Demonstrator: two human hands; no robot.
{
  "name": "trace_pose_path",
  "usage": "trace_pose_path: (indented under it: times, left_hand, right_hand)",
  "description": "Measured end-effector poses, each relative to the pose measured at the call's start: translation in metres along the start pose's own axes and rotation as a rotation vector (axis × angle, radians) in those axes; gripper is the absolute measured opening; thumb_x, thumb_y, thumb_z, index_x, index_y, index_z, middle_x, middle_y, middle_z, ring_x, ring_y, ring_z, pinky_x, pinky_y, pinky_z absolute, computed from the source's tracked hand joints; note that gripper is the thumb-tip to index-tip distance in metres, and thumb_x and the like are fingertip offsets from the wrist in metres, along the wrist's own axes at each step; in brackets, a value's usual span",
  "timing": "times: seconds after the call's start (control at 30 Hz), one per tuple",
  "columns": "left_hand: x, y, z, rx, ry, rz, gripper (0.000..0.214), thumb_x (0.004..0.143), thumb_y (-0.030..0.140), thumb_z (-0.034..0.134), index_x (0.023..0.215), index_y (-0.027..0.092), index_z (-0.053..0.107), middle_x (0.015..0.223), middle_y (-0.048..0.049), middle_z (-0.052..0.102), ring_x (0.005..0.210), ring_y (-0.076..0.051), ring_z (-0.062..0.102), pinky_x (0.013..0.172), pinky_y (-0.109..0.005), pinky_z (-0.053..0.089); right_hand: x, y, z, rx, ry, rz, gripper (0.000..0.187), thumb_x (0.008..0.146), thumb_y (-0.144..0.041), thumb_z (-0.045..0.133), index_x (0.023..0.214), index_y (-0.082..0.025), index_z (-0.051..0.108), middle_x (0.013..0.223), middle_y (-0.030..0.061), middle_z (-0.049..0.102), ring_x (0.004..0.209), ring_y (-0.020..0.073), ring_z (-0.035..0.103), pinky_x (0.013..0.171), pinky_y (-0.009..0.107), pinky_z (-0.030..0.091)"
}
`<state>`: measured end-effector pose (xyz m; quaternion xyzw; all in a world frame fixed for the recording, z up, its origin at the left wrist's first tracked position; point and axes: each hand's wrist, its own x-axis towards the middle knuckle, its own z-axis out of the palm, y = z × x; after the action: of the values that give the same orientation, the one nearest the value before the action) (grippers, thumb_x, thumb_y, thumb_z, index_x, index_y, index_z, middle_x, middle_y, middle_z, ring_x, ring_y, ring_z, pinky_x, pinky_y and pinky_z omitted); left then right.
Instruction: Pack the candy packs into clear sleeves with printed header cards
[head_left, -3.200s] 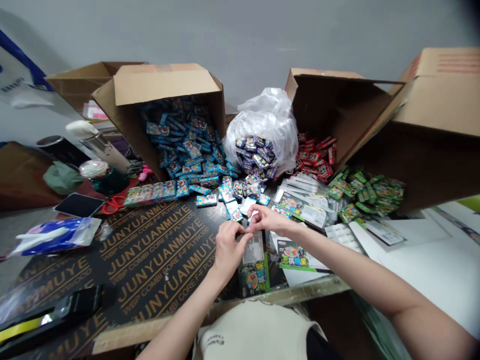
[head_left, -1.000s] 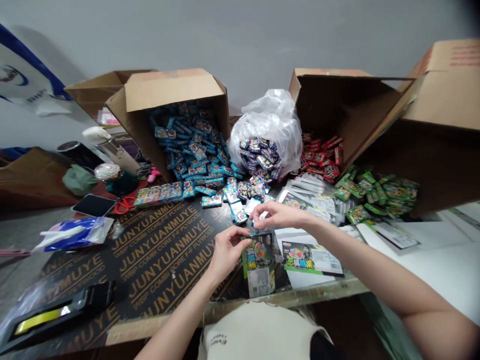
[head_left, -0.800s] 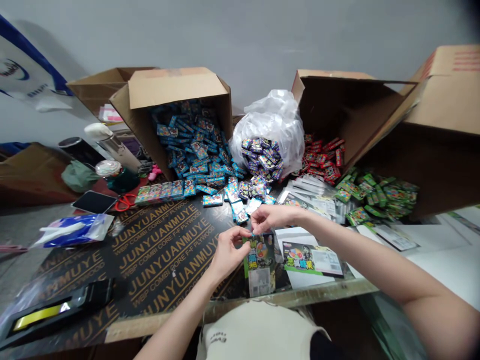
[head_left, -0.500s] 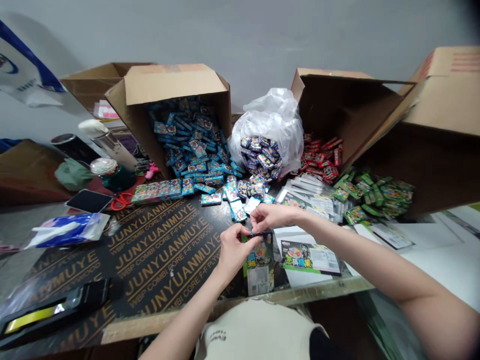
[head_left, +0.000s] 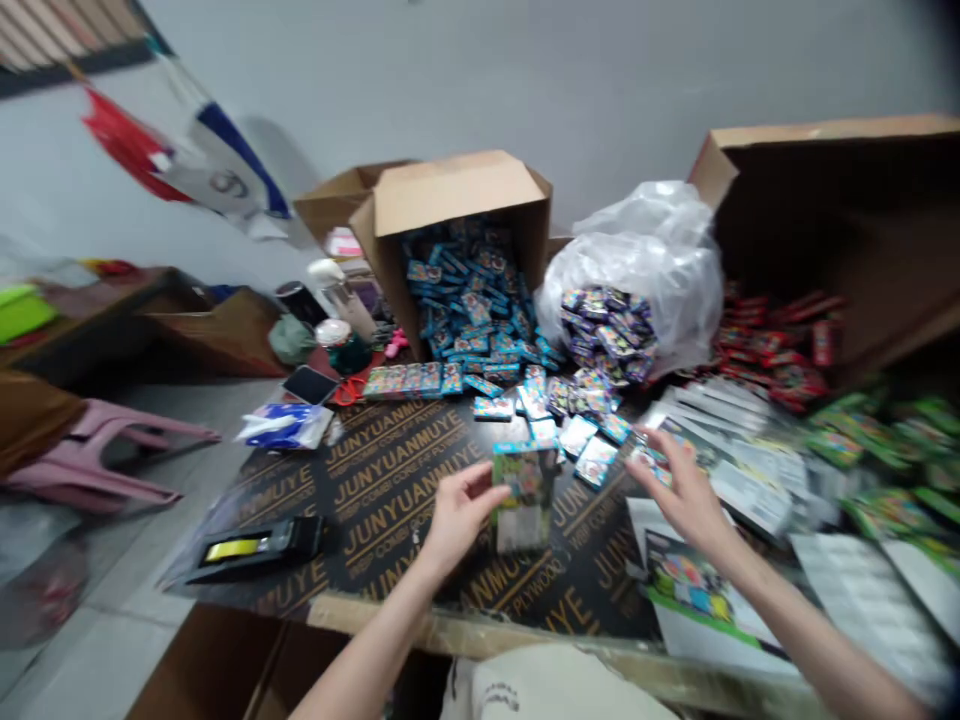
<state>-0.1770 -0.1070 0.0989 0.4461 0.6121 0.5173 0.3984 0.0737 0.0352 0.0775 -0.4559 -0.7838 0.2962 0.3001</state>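
My left hand (head_left: 463,508) is closed on the left edge of a flat printed pouch (head_left: 523,500), mostly black and green with a blue strip along its top. The pouch is raised a little over the dark plywood tabletop (head_left: 382,500). To the right, my right hand (head_left: 686,490) is slightly blurred; a small blue and white packet (head_left: 651,462) shows between its thumb and fingers. Several blue-edged packets (head_left: 596,460) lie loose just left of that hand. Beneath my right wrist is another printed pouch (head_left: 686,580) on white sheets.
Behind stand a carton of blue packets (head_left: 480,290), a clear bag of purple packets (head_left: 611,325) and a carton beside red packets (head_left: 780,345). Green packets (head_left: 892,430) are at right. A black tape dispenser (head_left: 255,548), phone (head_left: 310,385) and red scissors (head_left: 349,390) lie left.
My hands, together at the pouch's top before, are now apart. My right hand has moved right with a small packet in its fingers; the left still holds the pouch. The view has swung left.
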Motion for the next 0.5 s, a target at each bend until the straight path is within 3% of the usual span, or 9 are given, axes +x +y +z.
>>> trace_pose_path:
  times: [0.03,0.1,0.13,0.2,0.23,0.33,0.5]
  left_hand:
    - [0.01,0.006,-0.023,0.139,0.116,0.093,0.03,0.076,0.028,0.057,0.104,0.017,0.062,0.102,-0.005,0.067,0.092,-0.022,0.061,0.083,-0.034,0.048]
    - [0.035,0.013,-0.071,0.486,0.373,0.253,0.032,0.079,0.025,0.054,0.108,0.017,0.061,0.105,-0.0051,0.065,0.096,-0.022,0.06,0.089,-0.035,0.044]
    - [0.05,0.014,-0.092,0.668,0.426,0.309,0.031,0.079,0.024,0.051,0.107,0.016,0.061,0.108,-0.0064,0.064,0.1,-0.022,0.058,0.093,-0.035,0.041]
    - [0.081,0.008,-0.125,1.0,0.416,0.33,0.032,0.082,0.02,0.044,0.11,0.014,0.059,0.116,-0.009,0.06,0.109,-0.022,0.053,0.098,-0.036,0.037]
    - [0.096,0.002,-0.136,1.043,0.406,0.324,0.033,0.082,0.018,0.042,0.11,0.013,0.059,0.117,-0.0107,0.059,0.112,-0.023,0.05,0.1,-0.036,0.035]
    - [0.127,-0.026,-0.146,1.109,0.365,0.29,0.035,0.078,0.012,0.042,0.108,0.012,0.06,0.114,-0.0129,0.06,0.112,-0.025,0.05,0.098,-0.038,0.036]
    - [0.137,-0.066,-0.141,1.18,0.352,0.212,0.045,0.071,0.009,0.046,0.115,0.011,0.055,0.12,-0.013,0.056,0.118,-0.027,0.045,0.1,-0.039,0.034]
  right_hand:
    - [-0.014,0.005,0.012,-0.019,0.014,-0.03,0.041,0.081,-0.038,0.048,0.12,-0.026,0.043,0.125,0.0086,0.048,0.114,0.0264,0.046,0.095,0.045,0.037]
    - [-0.043,0.011,0.042,-0.052,-0.094,-0.088,0.042,0.082,-0.039,0.046,0.123,-0.027,0.042,0.132,0.0085,0.042,0.122,0.0262,0.039,0.1,0.046,0.033]
    - [-0.056,0.011,0.058,-0.073,-0.185,-0.11,0.044,0.082,-0.039,0.046,0.125,-0.028,0.04,0.135,0.008,0.039,0.124,0.0261,0.037,0.1,0.045,0.034]
    - [-0.078,0.008,0.089,-0.128,-0.321,-0.177,0.049,0.082,-0.039,0.047,0.129,-0.032,0.038,0.139,0.0062,0.034,0.127,0.0274,0.033,0.1,0.047,0.034]
    - [-0.085,0.005,0.102,-0.165,-0.364,-0.212,0.051,0.081,-0.039,0.048,0.13,-0.034,0.036,0.141,0.005,0.031,0.128,0.029,0.03,0.1,0.05,0.031]
    - [-0.093,0.002,0.125,-0.261,-0.402,-0.281,0.057,0.079,-0.039,0.051,0.132,-0.041,0.03,0.144,0.0025,0.023,0.13,0.0333,0.021,0.1,0.06,0.023]
    - [-0.086,0.005,0.128,-0.271,-0.423,-0.306,0.062,0.08,-0.04,0.049,0.135,-0.043,0.02,0.145,0.001,0.017,0.131,0.0326,0.02,0.1,0.06,0.022]
